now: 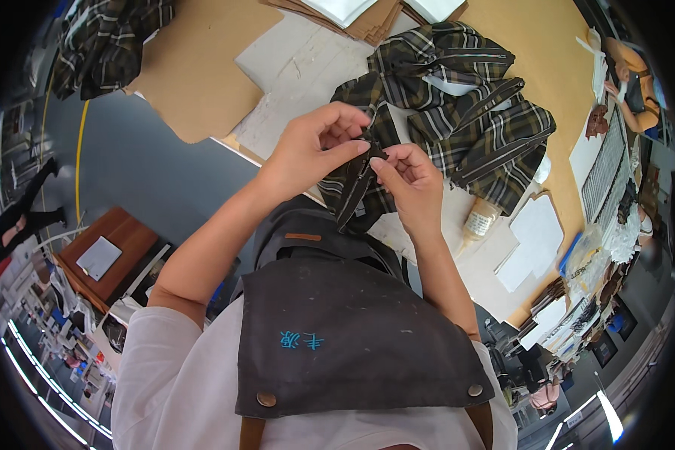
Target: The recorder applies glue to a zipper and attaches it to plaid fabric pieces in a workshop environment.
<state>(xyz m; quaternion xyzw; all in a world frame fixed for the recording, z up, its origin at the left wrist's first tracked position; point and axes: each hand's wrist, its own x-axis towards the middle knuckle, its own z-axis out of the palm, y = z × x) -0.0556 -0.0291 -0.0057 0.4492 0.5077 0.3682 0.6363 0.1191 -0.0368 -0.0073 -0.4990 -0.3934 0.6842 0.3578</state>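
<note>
A dark plaid fabric piece with a black zipper (358, 180) hangs at the near edge of the worktable, between my two hands. My left hand (307, 150) pinches its upper end, thumb and fingers closed near the zipper's end. Close against it, my right hand (412, 184) grips the zipper's side between thumb and forefinger. What lies right between the fingertips is too small to make out. Just beyond, more plaid pieces with zippers (495, 150) lie heaped on the table, overlapping each other.
A squeeze bottle (478, 223) of tan liquid lies right of my right hand, beside white paper patterns (531, 240). Brown card (195, 67) reaches over the table's left edge. Stacked card sheets (360, 22) sit at the back. Another person (634, 86) is at the far right.
</note>
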